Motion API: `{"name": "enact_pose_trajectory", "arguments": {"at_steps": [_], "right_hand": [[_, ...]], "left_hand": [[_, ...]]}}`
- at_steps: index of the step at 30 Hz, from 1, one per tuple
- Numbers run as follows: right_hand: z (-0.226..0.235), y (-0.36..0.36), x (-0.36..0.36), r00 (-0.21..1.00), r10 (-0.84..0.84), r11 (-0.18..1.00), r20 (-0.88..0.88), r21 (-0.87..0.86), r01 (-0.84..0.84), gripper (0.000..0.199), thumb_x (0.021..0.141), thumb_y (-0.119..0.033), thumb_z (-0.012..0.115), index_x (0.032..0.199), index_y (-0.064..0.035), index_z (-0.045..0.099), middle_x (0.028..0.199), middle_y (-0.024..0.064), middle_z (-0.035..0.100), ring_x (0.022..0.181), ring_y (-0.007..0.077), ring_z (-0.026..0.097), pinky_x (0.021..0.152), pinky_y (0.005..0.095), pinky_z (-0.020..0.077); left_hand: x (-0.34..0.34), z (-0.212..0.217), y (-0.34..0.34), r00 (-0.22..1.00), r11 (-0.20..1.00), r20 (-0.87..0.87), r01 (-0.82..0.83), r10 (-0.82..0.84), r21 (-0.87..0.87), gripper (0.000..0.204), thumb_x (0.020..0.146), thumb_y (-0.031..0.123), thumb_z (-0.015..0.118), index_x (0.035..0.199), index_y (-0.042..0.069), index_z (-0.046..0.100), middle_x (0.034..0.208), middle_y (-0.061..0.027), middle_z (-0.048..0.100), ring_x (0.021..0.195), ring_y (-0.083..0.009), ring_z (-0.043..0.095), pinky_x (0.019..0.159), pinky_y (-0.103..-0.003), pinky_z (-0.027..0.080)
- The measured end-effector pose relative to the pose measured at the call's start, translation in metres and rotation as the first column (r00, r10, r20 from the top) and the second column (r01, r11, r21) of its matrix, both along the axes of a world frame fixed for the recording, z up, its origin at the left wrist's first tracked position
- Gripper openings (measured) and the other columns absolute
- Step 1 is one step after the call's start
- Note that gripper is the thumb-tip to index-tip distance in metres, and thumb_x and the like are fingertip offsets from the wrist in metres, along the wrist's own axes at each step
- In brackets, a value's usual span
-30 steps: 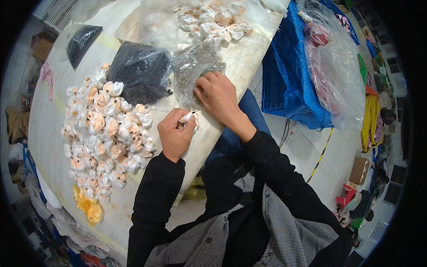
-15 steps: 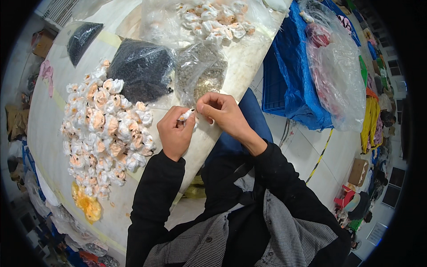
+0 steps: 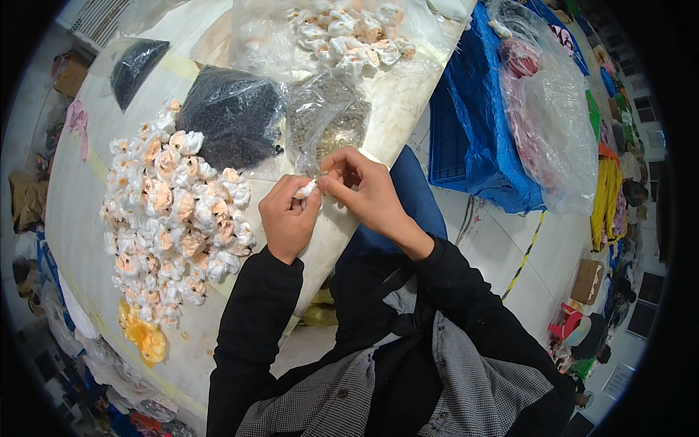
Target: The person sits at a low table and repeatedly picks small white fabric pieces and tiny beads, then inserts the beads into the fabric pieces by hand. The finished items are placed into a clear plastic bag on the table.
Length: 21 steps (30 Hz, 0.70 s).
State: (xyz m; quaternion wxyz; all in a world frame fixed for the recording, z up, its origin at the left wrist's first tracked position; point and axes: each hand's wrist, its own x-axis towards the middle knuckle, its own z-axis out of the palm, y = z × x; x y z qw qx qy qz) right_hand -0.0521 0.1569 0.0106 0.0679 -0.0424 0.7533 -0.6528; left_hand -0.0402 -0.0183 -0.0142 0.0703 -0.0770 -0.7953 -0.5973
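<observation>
My left hand (image 3: 286, 218) is closed around a small white-and-peach plush piece (image 3: 305, 191), which shows between thumb and forefinger. My right hand (image 3: 370, 191) meets it from the right, thumb and forefinger pinched at the piece's edge; whatever lies between those fingertips is too small to make out. Left of my hands, a large heap of similar white-and-peach pieces (image 3: 175, 207) covers the table (image 3: 80, 218). Just beyond my hands sit a clear bag of small greyish parts (image 3: 331, 109) and a bag of small black parts (image 3: 231, 116).
Further back, a clear bag (image 3: 357, 36) holds more white-and-peach pieces. A second black-filled bag (image 3: 137, 69) lies at the far left. Near the heap's front is a yellow piece (image 3: 144, 336). Right of the table stands a blue crate (image 3: 445, 146) with blue sheeting and clear plastic.
My right hand has shifted slightly left, its fingertips now against the piece in my left hand. A dark speck seen earlier by the fingertips is now mostly hidden.
</observation>
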Motion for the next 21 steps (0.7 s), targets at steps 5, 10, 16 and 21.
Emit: {"name": "enact_pose_trajectory", "arguments": {"at_steps": [5, 10, 16, 21], "right_hand": [[0.006, 0.002, -0.001, 0.979, 0.113, 0.98, -0.171, 0.184, -0.081, 0.012, 0.096, -0.008, 0.074, 0.101, 0.0, 0.066, 0.082, 0.0045, 0.068, 0.074, 0.0094, 0.062, 0.068, 0.0272, 0.0507], [0.004, 0.009, -0.007, 0.978, 0.189, 0.967, -0.093, 0.193, -0.168, 0.011, 0.097, -0.007, 0.072, 0.096, 0.0001, 0.064, 0.077, 0.0048, 0.067, 0.07, 0.009, 0.06, 0.066, 0.0278, 0.0499], [0.003, 0.013, -0.007, 0.977, 0.209, 0.969, -0.038, 0.146, -0.201, 0.013, 0.094, -0.007, 0.072, 0.094, 0.001, 0.062, 0.074, 0.0128, 0.066, 0.066, 0.0203, 0.064, 0.064, 0.0339, 0.0495], [-0.001, 0.014, -0.012, 0.959, 0.28, 0.946, -0.055, 0.189, -0.265, 0.013, 0.094, -0.007, 0.071, 0.094, 0.0007, 0.06, 0.074, 0.0138, 0.064, 0.067, 0.0244, 0.063, 0.064, 0.0364, 0.0491]], "left_hand": [[0.002, 0.004, 0.001, 1.0, 0.997, -0.011, 0.021, -0.021, -0.074, 0.011, 0.088, 0.004, 0.073, 0.097, 0.0, 0.069, 0.083, -0.0074, 0.063, 0.053, -0.0125, 0.047, 0.051, -0.029, 0.04], [0.001, 0.005, 0.0, 0.998, 0.989, -0.017, 0.05, -0.053, -0.14, 0.013, 0.085, 0.002, 0.072, 0.097, 0.0, 0.067, 0.083, -0.0113, 0.062, 0.055, -0.0209, 0.053, 0.053, -0.032, 0.042], [0.001, -0.004, -0.001, 0.992, 0.983, -0.089, 0.074, -0.09, -0.167, 0.012, 0.085, 0.001, 0.071, 0.097, -0.001, 0.068, 0.083, -0.0075, 0.062, 0.051, -0.0119, 0.044, 0.05, -0.029, 0.036], [0.001, -0.006, -0.001, 0.988, 0.977, -0.108, 0.088, -0.11, -0.194, 0.014, 0.084, 0.001, 0.071, 0.098, 0.0, 0.068, 0.082, -0.0087, 0.061, 0.051, -0.0145, 0.046, 0.05, -0.03, 0.036]]}}
